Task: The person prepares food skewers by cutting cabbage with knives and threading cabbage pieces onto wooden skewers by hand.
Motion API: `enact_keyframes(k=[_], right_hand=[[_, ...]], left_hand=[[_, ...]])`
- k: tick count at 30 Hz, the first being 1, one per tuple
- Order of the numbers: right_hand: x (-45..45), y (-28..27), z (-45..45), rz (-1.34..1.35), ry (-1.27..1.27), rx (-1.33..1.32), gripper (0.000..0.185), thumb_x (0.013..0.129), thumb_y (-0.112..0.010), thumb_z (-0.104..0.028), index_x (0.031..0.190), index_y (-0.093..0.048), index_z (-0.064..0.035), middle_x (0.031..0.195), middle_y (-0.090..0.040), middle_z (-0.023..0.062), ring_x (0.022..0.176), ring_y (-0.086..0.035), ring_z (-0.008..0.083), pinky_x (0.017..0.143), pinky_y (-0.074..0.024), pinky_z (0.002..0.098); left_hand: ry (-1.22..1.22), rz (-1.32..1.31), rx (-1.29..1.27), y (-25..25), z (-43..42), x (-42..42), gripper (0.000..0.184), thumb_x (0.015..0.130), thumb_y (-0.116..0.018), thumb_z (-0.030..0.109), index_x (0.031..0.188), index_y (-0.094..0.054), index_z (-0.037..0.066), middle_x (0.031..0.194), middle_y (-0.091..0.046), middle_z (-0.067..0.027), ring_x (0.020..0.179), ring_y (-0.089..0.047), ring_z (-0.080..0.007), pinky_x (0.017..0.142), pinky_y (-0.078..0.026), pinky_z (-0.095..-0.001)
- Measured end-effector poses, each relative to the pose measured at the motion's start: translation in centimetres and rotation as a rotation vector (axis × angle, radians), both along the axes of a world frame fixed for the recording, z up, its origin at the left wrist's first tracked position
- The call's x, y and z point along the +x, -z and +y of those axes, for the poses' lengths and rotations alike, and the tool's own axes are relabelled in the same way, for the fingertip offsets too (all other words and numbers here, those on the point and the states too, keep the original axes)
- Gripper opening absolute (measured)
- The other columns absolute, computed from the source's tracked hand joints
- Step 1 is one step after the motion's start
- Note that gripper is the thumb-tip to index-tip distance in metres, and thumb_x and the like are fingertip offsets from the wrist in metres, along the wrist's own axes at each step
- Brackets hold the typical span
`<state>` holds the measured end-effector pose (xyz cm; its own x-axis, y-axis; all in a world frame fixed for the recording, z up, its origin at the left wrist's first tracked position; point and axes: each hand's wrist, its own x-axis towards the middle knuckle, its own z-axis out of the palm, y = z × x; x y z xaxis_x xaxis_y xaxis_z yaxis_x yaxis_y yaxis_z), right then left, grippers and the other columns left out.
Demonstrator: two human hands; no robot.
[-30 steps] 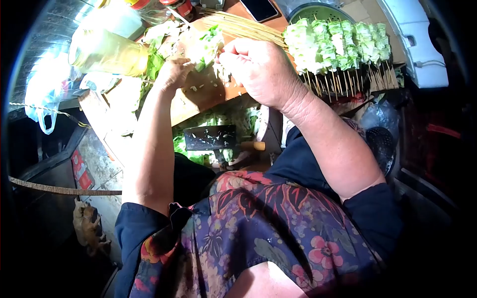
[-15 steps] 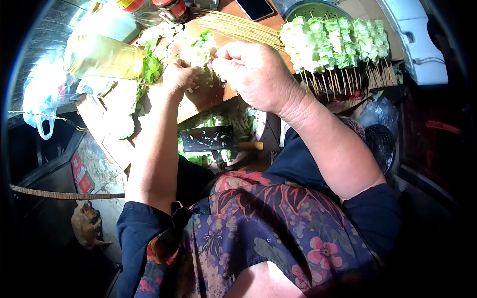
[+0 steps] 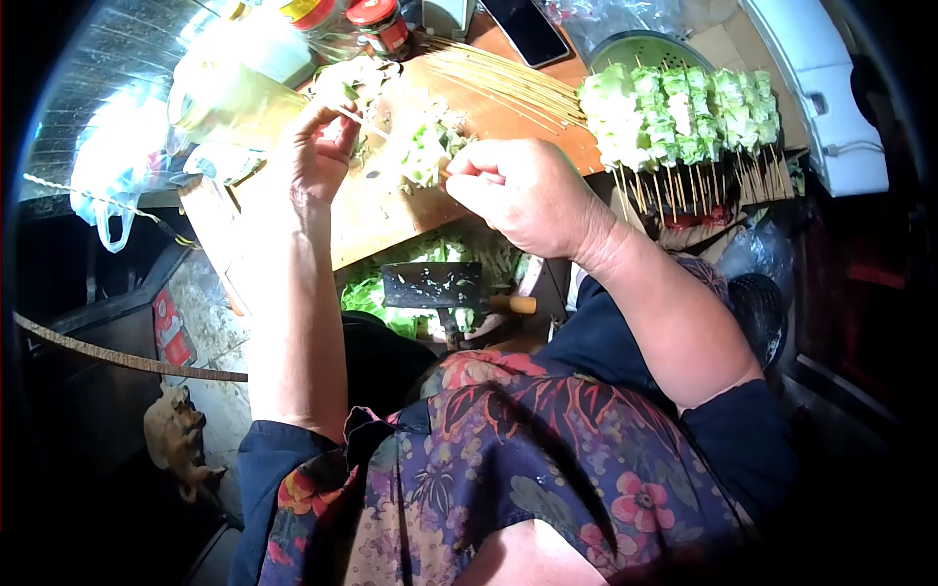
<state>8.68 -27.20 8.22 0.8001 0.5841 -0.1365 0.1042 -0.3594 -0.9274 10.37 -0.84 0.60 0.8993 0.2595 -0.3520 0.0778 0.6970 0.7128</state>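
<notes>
My right hand (image 3: 537, 195) is closed on a skewer near its end, just above the cutting board. Pale green lettuce pieces (image 3: 425, 156) are threaded on that skewer and point toward my left hand. Raised over the board's left part, my left hand (image 3: 324, 156) pinches a strip of lettuce (image 3: 366, 123), pale with a little green. The strip is apart from the skewered lettuce. Loose bamboo skewers (image 3: 508, 83) lie in a bundle beyond my right hand. To the right, several skewers of lettuce (image 3: 674, 112) sit in a row with their sticks toward me.
A cleaver (image 3: 430, 284) lies below the board (image 3: 391, 230), over lettuce leaves (image 3: 366, 298). A phone (image 3: 526, 31), a red-lidded jar (image 3: 379, 27) and a green colander (image 3: 650, 49) stand at the back. A large clear jar (image 3: 230, 105) is at left. A tan animal (image 3: 176, 435) is on the floor.
My left hand has lifted and moved away from the skewer, now with a lettuce strip in its fingers. My right hand has shifted slightly right and down in view, still on the skewer.
</notes>
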Motion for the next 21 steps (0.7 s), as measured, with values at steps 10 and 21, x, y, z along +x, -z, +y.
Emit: enact_keyframes(k=[10,21], right_hand=[[-0.5,0.2,0.1,0.067,-0.006,0.038,0.017,0.088,-0.059,-0.016,0.090,-0.065,-0.0004,0.059,-0.049,-0.0051,0.054,-0.045,0.0034,0.052,-0.0380,0.0220],[-0.6,0.0,0.0,0.058,0.027,0.025,0.013,0.088,-0.059,-0.014,0.087,-0.065,-0.0019,0.059,-0.046,-0.0075,0.054,-0.040,0.0017,0.050,-0.0344,0.0213]], left_hand=[[-0.050,-0.050,0.106,-1.4,-0.3,-0.2,0.033,0.077,-0.061,-0.007,0.109,-0.054,-0.006,0.103,-0.061,-0.0138,0.086,-0.064,-0.0239,0.076,-0.059,-0.0280],[-0.049,-0.194,0.295,-1.8,-0.7,0.2,0.041,0.080,-0.061,-0.005,0.119,-0.053,0.000,0.105,-0.065,-0.0113,0.093,-0.066,-0.0201,0.081,-0.057,-0.0317]])
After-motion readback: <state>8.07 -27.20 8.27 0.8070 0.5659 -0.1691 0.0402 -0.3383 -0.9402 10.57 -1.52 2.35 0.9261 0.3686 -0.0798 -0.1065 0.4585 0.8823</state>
